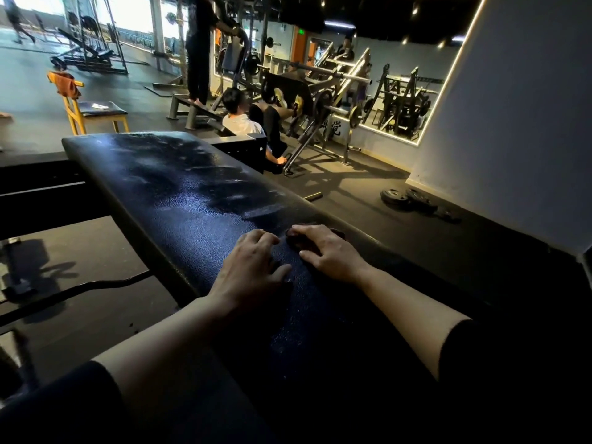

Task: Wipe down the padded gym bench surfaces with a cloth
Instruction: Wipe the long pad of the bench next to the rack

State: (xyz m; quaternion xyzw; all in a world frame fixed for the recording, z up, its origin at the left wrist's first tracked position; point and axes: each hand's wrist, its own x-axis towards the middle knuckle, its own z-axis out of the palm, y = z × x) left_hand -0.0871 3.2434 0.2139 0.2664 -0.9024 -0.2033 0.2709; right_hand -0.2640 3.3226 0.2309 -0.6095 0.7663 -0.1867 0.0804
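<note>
1. The left hand (253, 267) lies palm down on the padded bench (179, 193), near the middle of its width, fingers loosely spread and slightly curled, holding nothing.
2. Just beside it, the right hand (323, 251) presses flat on a dark cloth (336, 234) by the bench's right edge; the fingers are spread over the cloth, which shows only as a small dark patch around the fingertips.
3. Beyond the hands the black pad runs toward its far left corner, streaked with pale smears on the far half.
4. On the floor off the bench's right edge lie weight plates (408, 198).
5. Past the far left corner stands a yellow chair (93, 112) with an orange towel (65, 83) draped on its back.
6. Farther off, a person in a white shirt (238, 118) sits at a leg-press machine (320, 100).
</note>
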